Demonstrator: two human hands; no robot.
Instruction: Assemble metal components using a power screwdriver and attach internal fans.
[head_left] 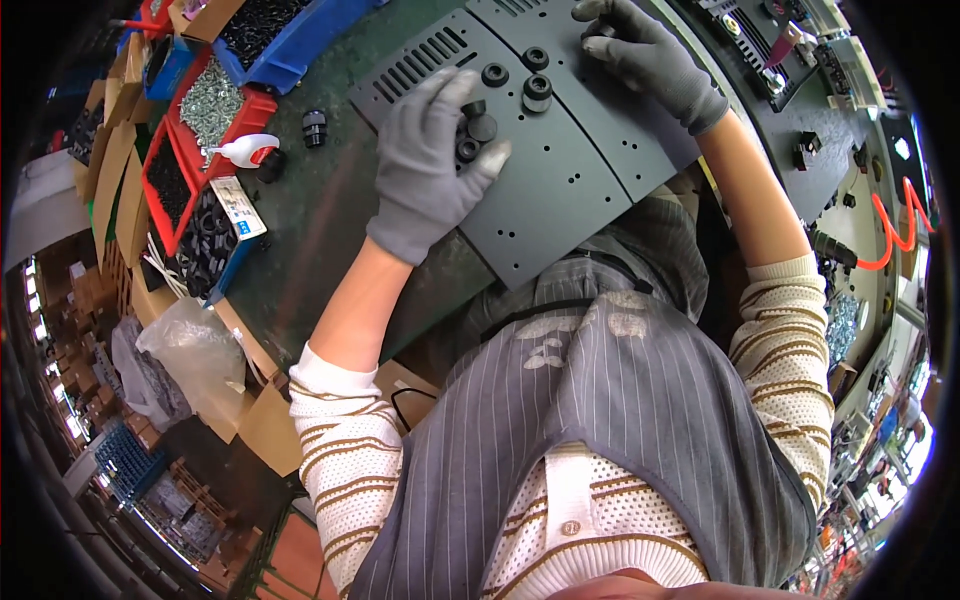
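Two red bins [250,114] of small hardware at 10 o'clock, white-and-red bottle [243,151] just beside; left hand [425,150] at 11, half-open, cupped round black parts [482,127] on dark grey panels [545,190] at 12; three black rings [537,96] loose at 12 too; right hand [645,62] at 1, fingers curled, can't tell if gripping anything

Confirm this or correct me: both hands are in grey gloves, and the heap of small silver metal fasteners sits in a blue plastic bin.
Wrong on the bin's colour: the head view shows the small silver metal fasteners in a red plastic bin. The left hand and right hand are indeed grey-gloved.
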